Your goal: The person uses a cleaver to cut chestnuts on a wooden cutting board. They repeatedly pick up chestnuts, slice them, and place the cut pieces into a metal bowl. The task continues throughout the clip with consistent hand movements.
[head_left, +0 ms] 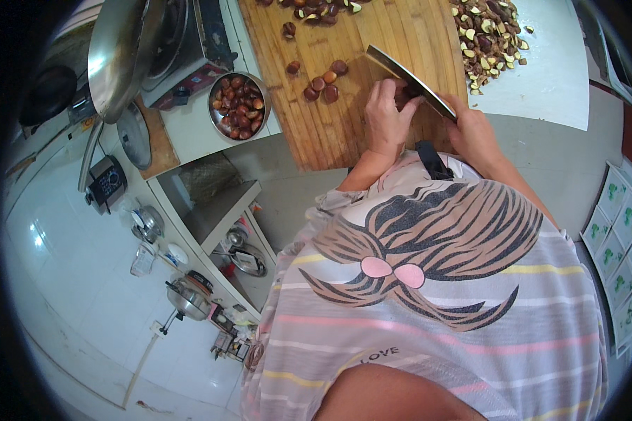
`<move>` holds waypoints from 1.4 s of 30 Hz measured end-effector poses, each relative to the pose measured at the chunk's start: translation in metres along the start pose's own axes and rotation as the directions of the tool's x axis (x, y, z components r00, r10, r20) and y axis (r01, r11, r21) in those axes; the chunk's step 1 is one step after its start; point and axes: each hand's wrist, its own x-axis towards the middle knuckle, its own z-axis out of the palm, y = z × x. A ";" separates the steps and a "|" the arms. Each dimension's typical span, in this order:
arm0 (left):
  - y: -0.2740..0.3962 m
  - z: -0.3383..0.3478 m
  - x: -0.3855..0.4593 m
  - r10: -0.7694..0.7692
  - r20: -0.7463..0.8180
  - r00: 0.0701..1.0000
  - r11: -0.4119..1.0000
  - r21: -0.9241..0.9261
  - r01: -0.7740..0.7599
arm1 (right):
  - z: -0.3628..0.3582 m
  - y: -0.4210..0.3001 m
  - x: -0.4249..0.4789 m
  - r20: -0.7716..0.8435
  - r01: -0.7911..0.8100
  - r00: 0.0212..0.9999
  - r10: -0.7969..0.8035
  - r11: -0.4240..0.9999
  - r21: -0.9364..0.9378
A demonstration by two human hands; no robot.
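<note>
My right hand (472,129) grips the handle of a broad-bladed kitchen knife (400,69). Its blade slants up and left over a wooden chopping board (363,31). Curled close beside the blade, my left hand (389,117) pinches a dark brown chestnut (403,96), largely hidden by fingers and knife. Several whole chestnuts (318,83) lie on the board to the left of my left hand. More chestnuts (316,11), some with pale cut faces, are heaped at its far edge.
A steel bowl of chestnuts (264,113) stands left of the board, near a gas stove (189,79) and a tilted steel wok (110,58). Cut shell pieces (487,44) are piled on a white sheet (553,89) at the right. Open shelves (226,216) are below left.
</note>
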 end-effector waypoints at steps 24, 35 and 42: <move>-0.009 0.001 0.019 -0.215 0.227 0.950 0.782 -0.542 0.307 | -0.050 0.024 0.002 0.222 -0.322 0.947 0.234 0.636 0.701; -0.004 -0.003 0.076 0.238 -0.076 0.968 0.968 0.103 -0.230 | -0.029 0.067 -0.027 0.185 -0.179 0.975 0.124 0.931 0.318; 0.006 -0.009 0.090 0.225 -0.020 0.974 0.971 0.085 -0.223 | -0.046 0.057 -0.030 0.091 -0.241 0.971 0.223 0.895 0.376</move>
